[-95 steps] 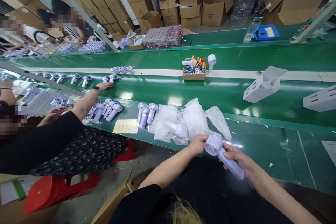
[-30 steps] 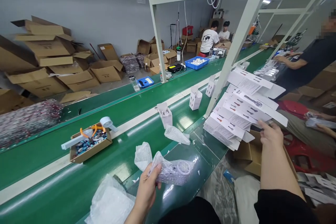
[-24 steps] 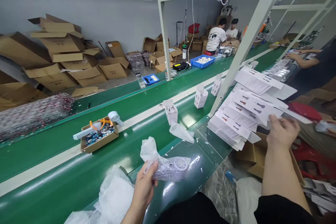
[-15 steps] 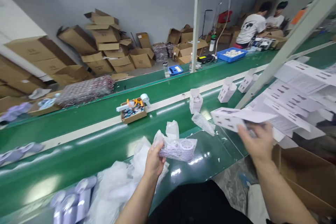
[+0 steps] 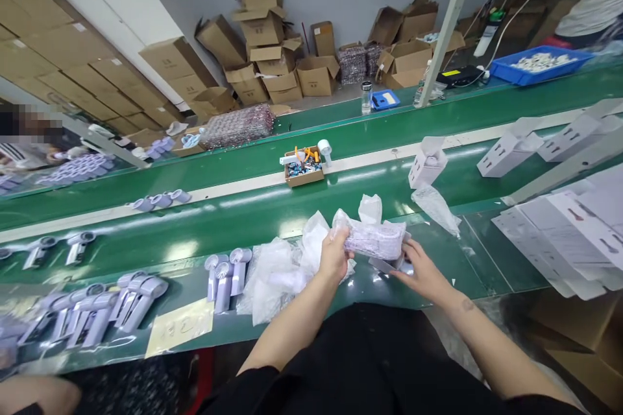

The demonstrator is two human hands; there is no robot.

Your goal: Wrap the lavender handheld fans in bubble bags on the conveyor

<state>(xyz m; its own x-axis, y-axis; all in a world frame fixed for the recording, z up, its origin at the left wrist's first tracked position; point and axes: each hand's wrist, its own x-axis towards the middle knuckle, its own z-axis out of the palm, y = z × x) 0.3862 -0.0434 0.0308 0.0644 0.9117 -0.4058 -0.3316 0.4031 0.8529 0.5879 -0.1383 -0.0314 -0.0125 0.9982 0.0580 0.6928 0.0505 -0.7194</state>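
Observation:
My left hand (image 5: pixel 335 253) grips one end of a lilac hand fan wrapped in a bubble bag (image 5: pixel 374 240), held level over the green bench edge (image 5: pixel 438 272). At the fan's other end, my right hand (image 5: pixel 422 269) is closed on a flat white carton (image 5: pixel 389 264) that sits under and around the fan; most of the carton is hidden. A heap of empty bubble bags (image 5: pixel 277 266) lies just left of my left hand. Three unwrapped lilac fans (image 5: pixel 224 269) lie beside that heap.
A stack of flat white cartons (image 5: pixel 569 233) lies at the right. Folded white boxes (image 5: pixel 427 162) ride the green conveyor (image 5: pixel 243 214). A small cardboard tray of tools (image 5: pixel 302 167) sits mid-belt. More fans (image 5: pixel 97 308) and a yellow note (image 5: pixel 180 326) lie at the left. Cardboard boxes are piled behind.
My right hand took a flat carton from the stack at the right and brought it to the wrapped fan. My view swung left and down. My left hand kept hold of the wrapped fan.

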